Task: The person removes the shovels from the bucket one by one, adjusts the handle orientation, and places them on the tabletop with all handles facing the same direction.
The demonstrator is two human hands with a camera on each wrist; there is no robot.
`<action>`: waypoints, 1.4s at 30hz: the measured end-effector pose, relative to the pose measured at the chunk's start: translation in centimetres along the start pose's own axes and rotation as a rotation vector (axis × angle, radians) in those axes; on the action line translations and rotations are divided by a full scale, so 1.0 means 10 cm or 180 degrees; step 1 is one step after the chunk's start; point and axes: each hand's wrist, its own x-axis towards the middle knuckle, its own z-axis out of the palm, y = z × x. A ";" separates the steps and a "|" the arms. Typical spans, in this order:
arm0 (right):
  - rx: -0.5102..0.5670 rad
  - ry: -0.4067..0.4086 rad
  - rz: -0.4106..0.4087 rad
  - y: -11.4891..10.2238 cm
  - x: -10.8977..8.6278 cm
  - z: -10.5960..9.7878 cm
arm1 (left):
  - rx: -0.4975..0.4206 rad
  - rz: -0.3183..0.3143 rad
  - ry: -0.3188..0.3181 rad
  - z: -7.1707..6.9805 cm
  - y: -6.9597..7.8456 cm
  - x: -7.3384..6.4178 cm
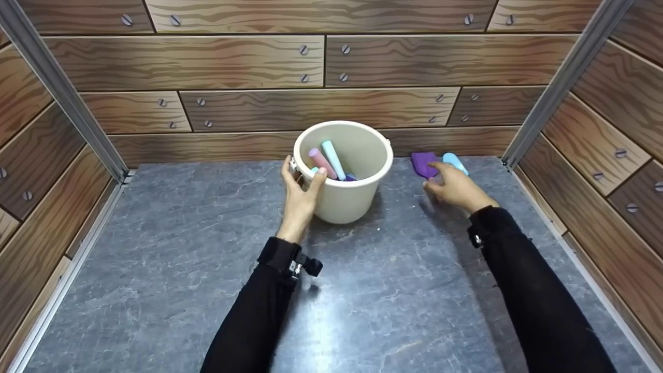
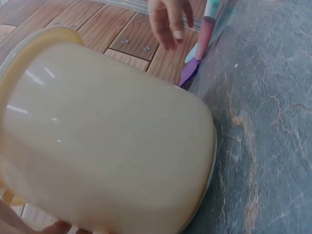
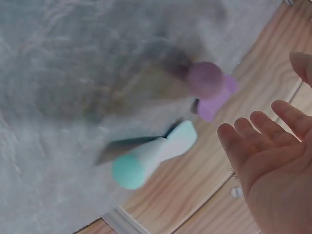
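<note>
A cream bucket [image 1: 348, 202] stands upright on the grey floor near the back wall. My left hand [image 1: 299, 202] holds its left side, thumb near the rim. Inside the bucket, a pink handle [image 1: 322, 162] and a light blue handle [image 1: 333, 159] lean; their lower ends are hidden. My right hand [image 1: 456, 187] hovers over a small toy shovel with a purple blade [image 1: 423, 161] and pinkish handle [image 3: 205, 80]. Its fingers are extended and apart from the shovel, as the right wrist view shows. Beside that lies a light blue toy tool [image 1: 456, 162] with a teal handle end [image 3: 129, 171].
Wood-patterned walls [image 1: 248, 62] enclose the floor [image 1: 197, 290] at the back and both sides. Metal corner posts [image 1: 549, 88] rise at the back left and back right. The two tools lie close to the back wall, right of the bucket.
</note>
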 end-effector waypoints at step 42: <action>-0.0157 0.0108 -0.0498 -1.30 0.19 -0.53 | 0.0006 0.0127 -0.0030 -0.01 -0.02 0.02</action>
